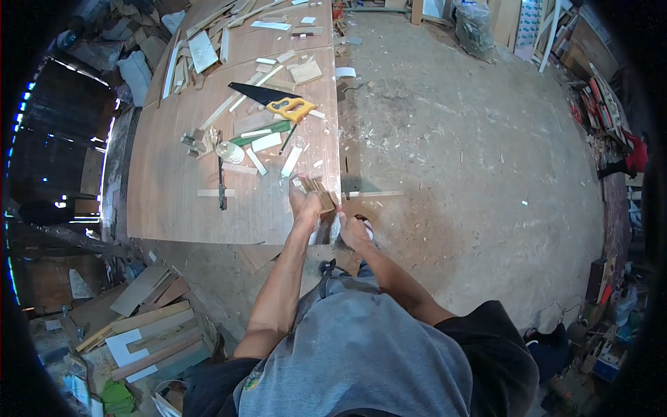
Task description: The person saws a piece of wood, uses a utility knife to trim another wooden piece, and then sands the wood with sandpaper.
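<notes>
At the table's right edge, near its front corner, my left hand [303, 205] is closed around a small brown wooden piece [325, 200] that looks grooved or stacked in strips. Just right of it, my right hand [356, 234] is curled beside the table edge, its thumb side close to the wooden piece. What its fingers hold, if anything, is hidden. A handsaw [290, 107] with a yellow handle and dark blade lies beyond both hands. Between saw and hands are pale wood offcuts [291, 161] and a clear jar or bottle [231, 152].
The wooden tabletop [167, 201] carries a bar clamp [221, 182], green-handled tools [261, 133] and piled offcuts [203, 52] at the far end. Concrete floor [458, 139] spreads to the right. Stacked boards [156, 340] lie at lower left. A filled plastic bag [475, 29] stands far off.
</notes>
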Demonstrator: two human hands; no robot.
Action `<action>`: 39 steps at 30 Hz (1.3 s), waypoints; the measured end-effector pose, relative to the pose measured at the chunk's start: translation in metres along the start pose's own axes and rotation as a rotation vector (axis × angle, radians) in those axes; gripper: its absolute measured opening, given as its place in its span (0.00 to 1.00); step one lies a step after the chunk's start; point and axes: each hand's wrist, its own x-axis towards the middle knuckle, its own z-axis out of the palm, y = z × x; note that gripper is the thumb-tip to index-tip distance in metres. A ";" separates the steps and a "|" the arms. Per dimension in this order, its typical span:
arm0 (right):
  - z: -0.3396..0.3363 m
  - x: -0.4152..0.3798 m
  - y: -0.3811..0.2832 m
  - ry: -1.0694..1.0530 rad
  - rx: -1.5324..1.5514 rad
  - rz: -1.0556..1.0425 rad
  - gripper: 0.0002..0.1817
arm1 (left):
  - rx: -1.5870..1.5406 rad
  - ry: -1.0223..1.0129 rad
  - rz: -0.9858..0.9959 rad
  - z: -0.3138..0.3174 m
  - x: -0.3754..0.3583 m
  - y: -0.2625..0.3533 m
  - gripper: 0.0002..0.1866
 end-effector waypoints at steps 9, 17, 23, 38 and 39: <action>0.008 -0.032 0.023 0.023 0.083 -0.047 0.31 | 0.160 0.075 0.145 -0.001 -0.002 -0.002 0.25; 0.017 -0.031 0.033 0.029 0.014 -0.053 0.31 | 0.141 0.074 0.139 0.001 0.004 -0.020 0.22; -0.001 -0.034 0.044 -0.100 0.482 0.199 0.40 | 0.120 0.086 0.156 -0.004 0.001 -0.013 0.22; 0.004 -0.036 0.047 0.271 0.480 -0.128 0.32 | -0.063 -0.026 -0.005 -0.114 0.032 -0.061 0.24; -0.002 -0.040 0.043 0.237 0.424 -0.189 0.32 | -0.049 -0.009 -0.090 -0.132 0.032 -0.077 0.24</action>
